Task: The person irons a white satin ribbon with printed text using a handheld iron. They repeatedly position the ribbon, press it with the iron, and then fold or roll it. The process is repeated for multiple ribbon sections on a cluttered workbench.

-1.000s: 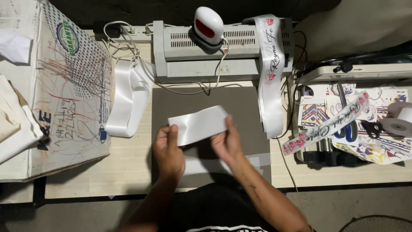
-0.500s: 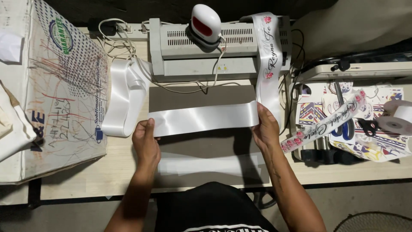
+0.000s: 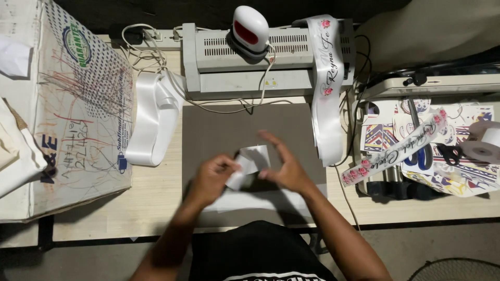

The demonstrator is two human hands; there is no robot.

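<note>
My left hand [image 3: 212, 178] and my right hand [image 3: 284, 167] are close together over a grey mat [image 3: 219, 130]. Between them is a strip of white satin ribbon [image 3: 251, 162], bunched and folded. The left hand's fingers pinch its lower end. The right hand touches its other side with the fingers spread and lifted. More white ribbon [image 3: 260, 199] lies flat on the mat beneath my hands, partly hidden by my wrists.
A grey laminator-like machine [image 3: 260, 62] with a small white and red heat press [image 3: 250, 26] sits at the back. A printed sash [image 3: 328, 93] hangs over its right side. A loop of white ribbon [image 3: 153, 119] lies left; a printed sack [image 3: 78, 109] further left; scissors [image 3: 450, 153], tape roll [image 3: 484, 148] right.
Half a second ago my hands held the ribbon stretched wide across the mat. They have come together at the middle, and the ribbon is folded up between them.
</note>
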